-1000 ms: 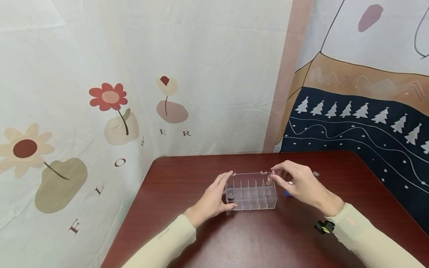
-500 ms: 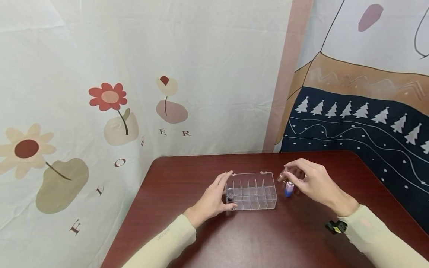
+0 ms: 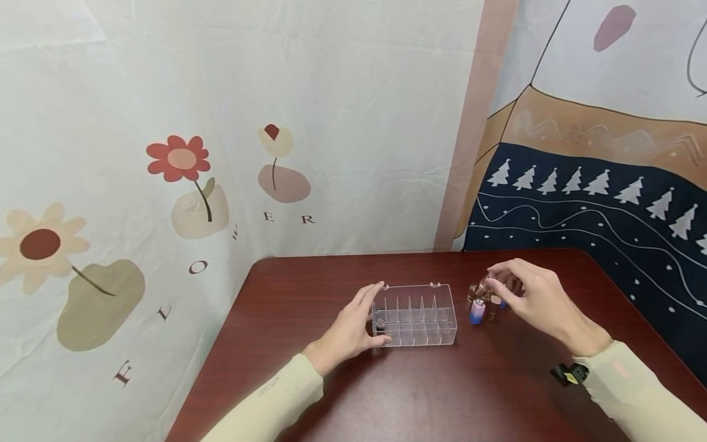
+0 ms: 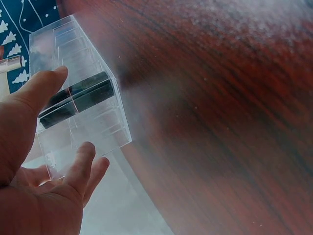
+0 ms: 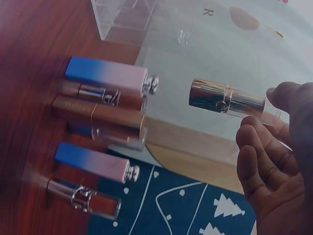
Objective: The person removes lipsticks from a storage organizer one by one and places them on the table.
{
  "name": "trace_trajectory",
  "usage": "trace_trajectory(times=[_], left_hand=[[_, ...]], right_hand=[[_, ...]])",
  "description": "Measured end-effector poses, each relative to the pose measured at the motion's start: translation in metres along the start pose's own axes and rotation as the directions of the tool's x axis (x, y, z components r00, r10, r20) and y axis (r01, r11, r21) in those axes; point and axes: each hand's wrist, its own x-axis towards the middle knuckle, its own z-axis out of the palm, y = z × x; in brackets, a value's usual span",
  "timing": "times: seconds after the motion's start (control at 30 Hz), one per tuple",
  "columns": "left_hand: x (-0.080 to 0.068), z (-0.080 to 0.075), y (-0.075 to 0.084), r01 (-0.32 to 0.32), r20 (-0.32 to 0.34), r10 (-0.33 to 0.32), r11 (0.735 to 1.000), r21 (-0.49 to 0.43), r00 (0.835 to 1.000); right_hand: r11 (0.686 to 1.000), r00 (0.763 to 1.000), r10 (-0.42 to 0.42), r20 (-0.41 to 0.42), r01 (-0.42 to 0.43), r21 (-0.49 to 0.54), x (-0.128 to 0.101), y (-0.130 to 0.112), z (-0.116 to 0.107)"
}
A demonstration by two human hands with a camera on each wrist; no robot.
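A clear plastic organizer box (image 3: 422, 337) with rows of compartments stands on the table. My left hand (image 3: 348, 328) holds its left end, thumb at the front and fingers at the back. One dark lipstick tube (image 4: 78, 100) stands upright in a compartment at that end. To the right of the box, my right hand (image 3: 544, 301) pinches a shiny lipstick tube (image 5: 210, 95) by its clear end, above the table. Below it stand a blue-and-pink lipstick (image 5: 107, 76), a copper lipstick (image 5: 98, 117), a second blue-and-pink lipstick (image 5: 93, 161) and a clear-ended tube (image 5: 100, 203).
The dark red wooden table (image 3: 331, 393) runs back to a white curtain (image 3: 353, 153) with printed flowers. On the right hangs a dark blue cloth (image 3: 558, 202) with printed trees. More tubes are partly hidden among the standing lipsticks.
My right hand has moved right, from the box's back right corner to above the standing lipsticks, still pinching the tube. Those lipsticks now show more. My left hand and the box stay put.
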Motion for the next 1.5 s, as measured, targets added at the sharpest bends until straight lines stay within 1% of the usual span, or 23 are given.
trace_trajectory(times=[0.17, 0.4, 0.77, 1.0, 1.17, 1.5], left_hand=[[0.0, 0.0, 0.0, -0.003, -0.002, 0.003, 1.0, -0.002, 1.0], [0.001, 0.0, 0.0, 0.003, 0.001, -0.003, 1.0, 0.004, 1.0], [0.001, 0.001, -0.001, 0.001, 0.003, -0.001, 1.0, 0.01, 1.0], [0.0, 0.001, -0.001, 0.001, 0.001, -0.001, 1.0, 0.005, 1.0], [0.001, 0.002, -0.001, -0.002, 0.003, 0.002, 1.0, 0.006, 1.0], [0.0, 0.001, 0.0, -0.006, -0.001, 0.006, 1.0, -0.006, 1.0]], right_hand=[[0.999, 1.0, 0.028, -0.002, -0.028, -0.019, -0.003, 0.005, -0.006], [0.999, 0.999, 0.038, -0.011, -0.038, -0.038, -0.01, 0.013, -0.012], [0.994, 0.997, 0.073, -0.034, -0.076, -0.078, -0.019, 0.025, -0.017], [0.992, 0.995, 0.093, -0.043, -0.096, -0.08, -0.024, 0.031, -0.019], [0.989, 0.993, 0.114, -0.028, -0.116, -0.09, -0.031, 0.034, -0.018], [0.983, 0.987, 0.158, 0.03, -0.154, -0.103, -0.041, 0.042, -0.013]])
